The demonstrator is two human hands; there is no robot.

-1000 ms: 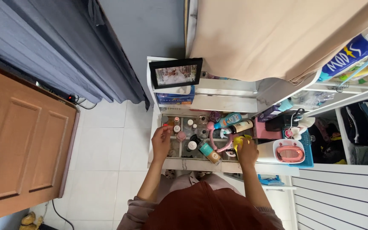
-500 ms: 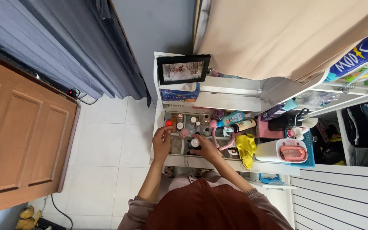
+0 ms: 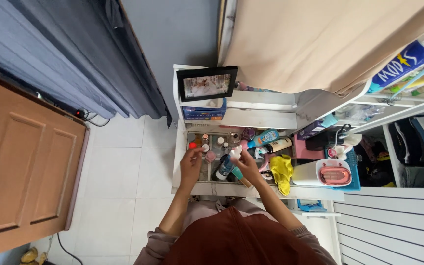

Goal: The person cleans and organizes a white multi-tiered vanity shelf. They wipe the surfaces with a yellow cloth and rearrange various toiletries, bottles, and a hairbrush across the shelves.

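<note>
My right hand [image 3: 248, 166] is shut on a blue bottle with a white cap [image 3: 226, 165], held tilted over the crowded marble-edged shelf [image 3: 212, 189]. My left hand [image 3: 191, 166] hovers at the shelf's left end. Its fingertips are next to several small bottles [image 3: 204, 147], one of them red-capped [image 3: 192, 145]. Whether it grips one is not visible. A yellow cloth [image 3: 282, 170] lies on the shelf just right of my right hand. Behind it lie a blue tube [image 3: 266, 137] and a dark bottle [image 3: 277, 145].
A framed photo [image 3: 204, 84] stands on the upper shelf above a blue tissue box [image 3: 202, 113]. A white and pink appliance [image 3: 326, 173] and a blue basket [image 3: 354, 172] sit at the right. A wooden door [image 3: 20, 167], dark curtains [image 3: 74, 54] and white floor tiles [image 3: 119, 167] lie to the left.
My right hand left the yellow cloth on the shelf, moved left and picked up the blue bottle. My left hand stayed by the small bottles.
</note>
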